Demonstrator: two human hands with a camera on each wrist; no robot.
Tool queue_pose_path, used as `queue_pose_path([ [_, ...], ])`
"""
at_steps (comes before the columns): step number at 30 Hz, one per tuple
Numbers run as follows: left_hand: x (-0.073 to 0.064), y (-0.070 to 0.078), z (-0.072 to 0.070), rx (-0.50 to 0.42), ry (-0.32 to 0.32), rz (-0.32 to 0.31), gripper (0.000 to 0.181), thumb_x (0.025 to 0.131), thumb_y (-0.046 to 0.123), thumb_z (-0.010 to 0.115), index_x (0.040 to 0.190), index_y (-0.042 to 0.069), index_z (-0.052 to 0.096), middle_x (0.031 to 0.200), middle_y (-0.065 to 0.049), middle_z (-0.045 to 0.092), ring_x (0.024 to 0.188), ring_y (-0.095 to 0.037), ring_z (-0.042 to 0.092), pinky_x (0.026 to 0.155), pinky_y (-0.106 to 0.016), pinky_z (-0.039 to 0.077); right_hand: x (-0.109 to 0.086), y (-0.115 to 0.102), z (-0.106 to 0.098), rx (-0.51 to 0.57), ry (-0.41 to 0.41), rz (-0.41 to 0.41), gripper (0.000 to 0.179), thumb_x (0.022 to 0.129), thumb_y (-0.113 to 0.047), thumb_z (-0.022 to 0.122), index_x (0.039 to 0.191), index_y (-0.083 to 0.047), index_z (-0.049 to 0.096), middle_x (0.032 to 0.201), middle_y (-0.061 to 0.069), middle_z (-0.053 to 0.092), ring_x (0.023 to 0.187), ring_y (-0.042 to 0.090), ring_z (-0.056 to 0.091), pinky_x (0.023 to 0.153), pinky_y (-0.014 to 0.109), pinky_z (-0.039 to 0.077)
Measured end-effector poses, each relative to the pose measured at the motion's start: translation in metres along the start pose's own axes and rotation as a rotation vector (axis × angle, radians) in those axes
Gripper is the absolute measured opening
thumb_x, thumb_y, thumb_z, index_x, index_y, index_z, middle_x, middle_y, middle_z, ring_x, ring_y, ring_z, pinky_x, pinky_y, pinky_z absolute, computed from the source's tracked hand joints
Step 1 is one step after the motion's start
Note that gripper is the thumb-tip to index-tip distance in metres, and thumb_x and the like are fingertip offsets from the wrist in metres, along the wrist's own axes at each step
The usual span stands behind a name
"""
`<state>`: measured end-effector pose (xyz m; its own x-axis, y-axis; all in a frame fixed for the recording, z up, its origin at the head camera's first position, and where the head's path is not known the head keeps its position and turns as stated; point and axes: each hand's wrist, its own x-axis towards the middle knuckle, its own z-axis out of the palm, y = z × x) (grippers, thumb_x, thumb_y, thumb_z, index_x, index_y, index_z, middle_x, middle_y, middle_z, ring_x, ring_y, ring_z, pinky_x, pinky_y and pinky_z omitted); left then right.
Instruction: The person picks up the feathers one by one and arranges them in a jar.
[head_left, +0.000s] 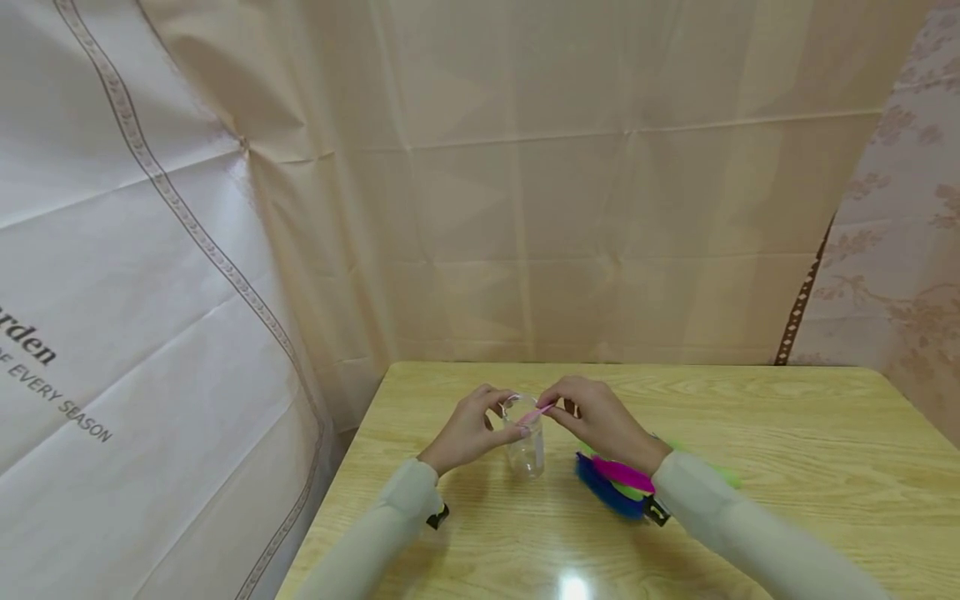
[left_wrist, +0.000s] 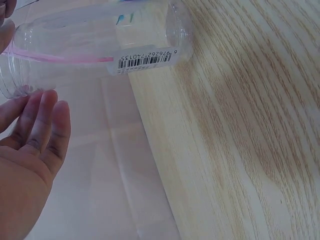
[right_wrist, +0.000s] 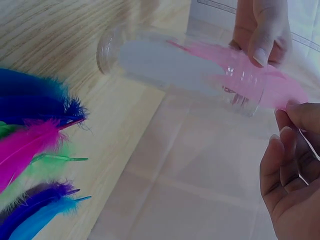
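Observation:
A clear jar (head_left: 527, 460) stands upright on the wooden table, a white label on its side. My left hand (head_left: 474, 433) grips it near the mouth, thumb on one side and fingers on the other. With thumb and index finger, my right hand (head_left: 596, 417) pinches the tip of a pink feather (right_wrist: 287, 90) at the jar's mouth. The feather's quill end reaches down inside the jar, as both wrist views show. A barcode (left_wrist: 145, 61) is printed on the label in the left wrist view.
Loose feathers lie on the table under my right forearm: a dark blue feather (head_left: 603, 490), a magenta feather (head_left: 621, 473), and green and light blue feathers (right_wrist: 42, 217) among them. Beyond the table (head_left: 787, 467) hangs a beige curtain (head_left: 562, 208); a white printed cloth (head_left: 150, 333) hangs on the left.

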<state>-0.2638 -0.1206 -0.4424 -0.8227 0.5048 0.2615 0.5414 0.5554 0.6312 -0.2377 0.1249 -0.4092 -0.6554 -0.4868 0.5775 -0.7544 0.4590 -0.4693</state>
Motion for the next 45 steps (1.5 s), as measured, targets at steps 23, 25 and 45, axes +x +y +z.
queue_pose_path([
  [23, -0.002, -0.004, 0.001, -0.01, -0.001, 0.002, 0.057, 0.081, 0.056, 0.068, 0.129, 0.026, 0.058, 0.107, 0.01, 0.052, 0.096, -0.012, 0.052, 0.068, -0.025, 0.051, 0.002, -0.001, 0.016, -0.061, -0.057, 0.005, 0.008, 0.088, -0.019, 0.07, 0.096, -0.022, 0.07, 0.087, -0.015, 0.061, 0.065, 0.001, 0.05, 0.057, 0.02, 0.045],
  [25, -0.001, -0.004, 0.001, -0.014, -0.006, 0.002, 0.058, 0.081, 0.056, 0.068, 0.129, 0.026, 0.057, 0.107, 0.01, 0.052, 0.098, -0.017, 0.053, 0.068, -0.025, 0.051, 0.001, 0.001, 0.015, -0.064, -0.06, 0.015, 0.008, 0.088, -0.019, 0.07, 0.096, -0.023, 0.07, 0.088, -0.015, 0.061, 0.066, 0.001, 0.05, 0.058, 0.02, 0.045],
  [45, 0.002, -0.003, -0.001, -0.025, -0.022, 0.025, 0.057, 0.081, 0.052, 0.07, 0.129, 0.024, 0.058, 0.107, 0.009, 0.052, 0.099, -0.028, 0.055, 0.068, -0.026, 0.05, -0.009, 0.011, 0.001, -0.078, -0.042, 0.075, 0.014, 0.09, -0.018, 0.069, 0.104, -0.019, 0.071, 0.089, -0.015, 0.062, 0.064, 0.003, 0.05, 0.056, 0.021, 0.045],
])
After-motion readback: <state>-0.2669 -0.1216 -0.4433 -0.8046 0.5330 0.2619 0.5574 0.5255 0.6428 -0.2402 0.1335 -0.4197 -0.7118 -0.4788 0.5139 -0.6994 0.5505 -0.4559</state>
